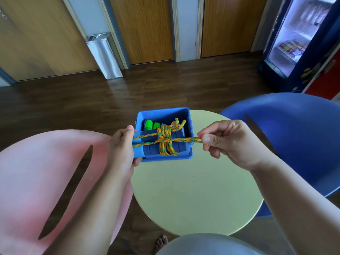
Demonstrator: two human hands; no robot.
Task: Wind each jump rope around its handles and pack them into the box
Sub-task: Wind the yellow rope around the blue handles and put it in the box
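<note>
A jump rope with blue handles (149,150) is held just above the blue box (184,157). Its orange-and-green cord (165,142) is wound around the handles and knotted in the middle. My left hand (122,150) grips the left ends of the handles together with the cord. My right hand (229,142) pinches a doubled length of cord and holds it taut to the right. Inside the box lies another rope with green handles (148,125), partly hidden behind the held bundle.
The box stands at the far edge of a round pale-green table (193,196). A pink chair (42,172) is at the left and a blue chair (294,135) at the right. A lit drinks fridge (298,35) stands at the back right.
</note>
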